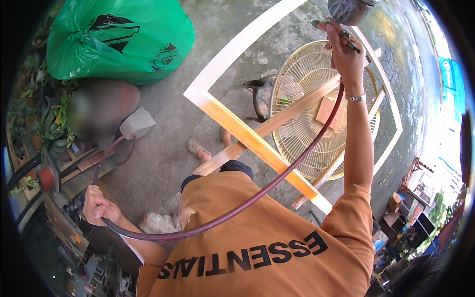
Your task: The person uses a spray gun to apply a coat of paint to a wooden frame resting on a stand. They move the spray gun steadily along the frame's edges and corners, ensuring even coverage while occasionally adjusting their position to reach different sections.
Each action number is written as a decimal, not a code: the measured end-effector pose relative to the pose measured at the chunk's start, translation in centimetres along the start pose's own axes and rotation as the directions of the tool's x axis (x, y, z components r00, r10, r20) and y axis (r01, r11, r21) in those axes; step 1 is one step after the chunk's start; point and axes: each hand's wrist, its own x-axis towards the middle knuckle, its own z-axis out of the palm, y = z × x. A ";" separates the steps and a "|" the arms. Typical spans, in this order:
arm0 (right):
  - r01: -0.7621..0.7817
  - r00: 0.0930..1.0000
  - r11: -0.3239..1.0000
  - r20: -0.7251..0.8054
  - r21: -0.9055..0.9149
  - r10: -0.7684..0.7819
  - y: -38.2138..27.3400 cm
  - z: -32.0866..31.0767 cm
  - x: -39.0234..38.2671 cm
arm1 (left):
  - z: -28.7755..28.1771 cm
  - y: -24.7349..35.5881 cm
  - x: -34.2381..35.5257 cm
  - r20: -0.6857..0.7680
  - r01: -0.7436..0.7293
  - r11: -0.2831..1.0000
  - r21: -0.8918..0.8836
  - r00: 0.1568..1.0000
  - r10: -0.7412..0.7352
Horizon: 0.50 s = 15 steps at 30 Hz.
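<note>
My right hand (348,62) is raised at the upper right and wrapped around a paint spray gun (352,43). Its metal cup (350,11) reaches the top edge of the view. A dark red hose (257,199) runs from the gun in a long curve across my body to my left hand (101,207), which is closed around it at the lower left. Under the gun lies a wooden frame (247,136), white along the far and right sides, orange-brown along the near side. Wooden bars (302,106) support it over a round wire grille (293,74).
A full green plastic bag (148,29) stands at the upper left, with a concrete block (137,123) and plants (52,121) below. A dark animal (262,99) is beside the grille. White fur (159,223) shows near my left forearm. Boxes (396,202) are piled at the right.
</note>
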 end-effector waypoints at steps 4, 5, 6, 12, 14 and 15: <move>0.034 0.998 0.999 -0.059 0.003 -0.034 2.1 -0.9 2.8 | 0.5 0.3 0.0 0.014 -0.022 1.000 0.010 1.000 0.022; 0.048 0.996 0.999 -0.076 -0.002 -0.048 2.5 -1.0 3.4 | 0.5 0.4 -0.1 0.016 -0.031 0.999 0.012 0.999 0.031; 0.049 0.996 0.995 -0.074 -0.081 -0.055 3.0 -1.5 4.1 | 0.7 0.6 -0.2 0.017 -0.027 0.999 0.020 0.999 0.027; -0.024 0.980 0.968 -0.195 -0.251 -0.026 5.4 -3.4 8.4 | 2.3 2.3 0.0 0.032 -0.017 0.997 0.074 0.999 0.015; -0.071 0.961 0.951 -0.277 -0.302 -0.016 5.7 -4.5 9.6 | 2.7 2.1 -0.1 0.048 -0.023 0.997 0.077 0.999 0.019; -0.087 0.955 0.966 -0.297 -0.245 0.011 4.6 -4.2 9.6 | 2.7 2.2 -0.2 0.047 -0.023 0.996 0.090 0.999 0.019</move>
